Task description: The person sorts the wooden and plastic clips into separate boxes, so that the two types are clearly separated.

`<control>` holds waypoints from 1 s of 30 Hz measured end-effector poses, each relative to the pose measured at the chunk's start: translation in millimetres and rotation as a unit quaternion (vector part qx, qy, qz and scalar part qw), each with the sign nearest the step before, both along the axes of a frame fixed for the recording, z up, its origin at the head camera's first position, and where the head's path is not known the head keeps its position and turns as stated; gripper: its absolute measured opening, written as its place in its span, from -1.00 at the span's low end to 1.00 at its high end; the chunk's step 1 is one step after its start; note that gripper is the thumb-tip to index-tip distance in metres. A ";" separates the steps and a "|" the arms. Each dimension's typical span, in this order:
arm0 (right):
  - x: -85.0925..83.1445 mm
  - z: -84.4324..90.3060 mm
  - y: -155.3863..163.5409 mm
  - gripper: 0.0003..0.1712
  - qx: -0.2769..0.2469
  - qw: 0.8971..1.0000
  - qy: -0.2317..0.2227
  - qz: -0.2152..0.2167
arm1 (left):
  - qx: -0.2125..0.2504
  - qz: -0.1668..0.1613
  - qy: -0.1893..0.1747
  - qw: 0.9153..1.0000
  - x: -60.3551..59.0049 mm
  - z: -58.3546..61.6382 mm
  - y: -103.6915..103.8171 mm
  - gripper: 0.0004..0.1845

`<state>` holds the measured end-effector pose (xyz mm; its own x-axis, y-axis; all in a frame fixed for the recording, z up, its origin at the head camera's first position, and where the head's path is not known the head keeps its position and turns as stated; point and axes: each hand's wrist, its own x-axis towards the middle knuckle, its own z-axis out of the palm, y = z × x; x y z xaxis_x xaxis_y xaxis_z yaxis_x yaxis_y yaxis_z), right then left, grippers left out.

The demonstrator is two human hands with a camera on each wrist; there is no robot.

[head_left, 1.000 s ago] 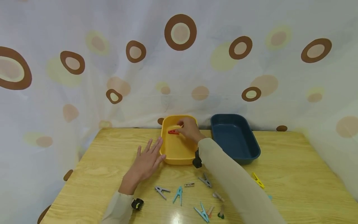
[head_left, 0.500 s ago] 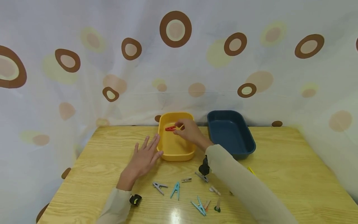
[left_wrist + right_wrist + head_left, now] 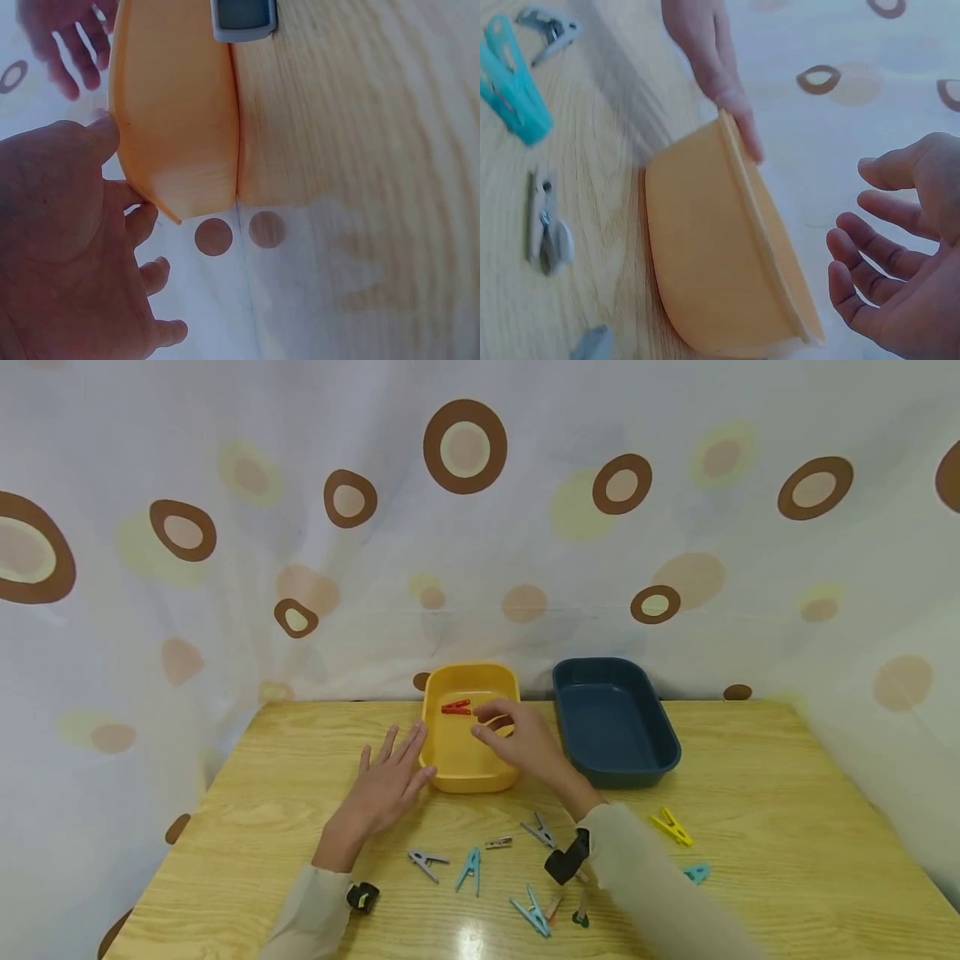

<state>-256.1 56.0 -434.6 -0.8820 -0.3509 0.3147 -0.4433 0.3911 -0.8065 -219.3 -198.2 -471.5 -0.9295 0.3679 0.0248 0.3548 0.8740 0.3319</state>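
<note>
Red clothespin (image 3: 455,707) is lying loose in the far end of the yellow tray (image 3: 491,777), just beyond the right hand (image 3: 517,739), whose fingers are loosely curled and apart, gripping nothing. Left hand (image 3: 386,785) is laid flat on the table (image 3: 255,793), fingers straight and spread, tips touching the tray's left rim, apparently to steady it. More clothespins (image 3: 468,868) are scattered near the table's front edge. Blue tray (image 3: 660,760) is set beside the yellow one.

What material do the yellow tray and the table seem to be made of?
Yellow tray: probably plastic, with a smooth, even colour, rounded moulded corners and a thin rim. Table: wood or wood-look laminate, with visible grain lines and a glossy reflection near the front edge.
</note>
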 end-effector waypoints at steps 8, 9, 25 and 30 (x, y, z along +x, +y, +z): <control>40.1 -10.6 -1.0 -0.68 -0.031 0.999 0.008 -0.017 | 0.001 0.003 0.000 1.000 0.8 -6.2 -0.6 -0.24; 45.4 -12.9 -1.3 -0.68 -0.032 0.999 0.011 -0.020 | 0.000 0.003 0.001 1.000 0.7 -6.4 -0.6 -0.24; 96.3 -36.2 -17.8 -0.70 -0.004 1.000 -0.010 0.008 | 0.003 0.002 0.022 1.000 1.2 -1.5 0.3 -0.26; 101.6 -45.1 -26.2 -0.66 0.016 0.999 -0.031 0.035 | 0.005 0.001 0.024 1.000 2.0 -1.4 -0.3 -0.26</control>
